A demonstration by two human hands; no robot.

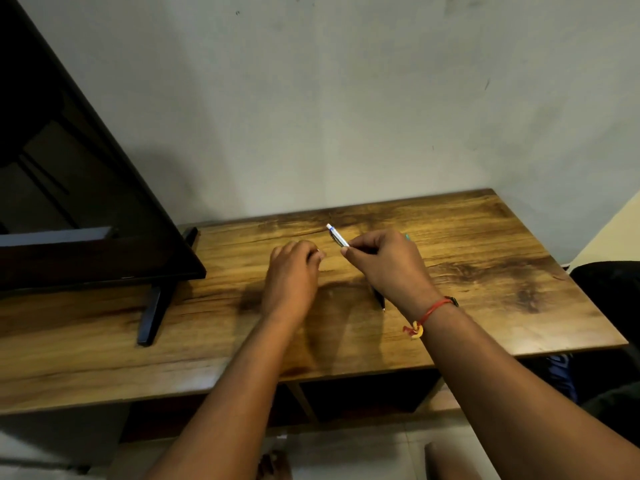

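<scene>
Pen (339,238) sits pinched in grip of right hand (388,268) above worktop (485,271), left hand (292,275) curled beside with contents unclear, and a loose pinch risks dropping it.

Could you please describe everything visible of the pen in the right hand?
The pen is slim, with a silvery, metal-looking barrel and a white end banded in blue. It slants up and away to the left above the wooden table. The right hand pinches its barrel with curled fingers, hiding the lower part. A dark pointed piece below that hand may be its tip or another pen; I cannot tell.
</scene>
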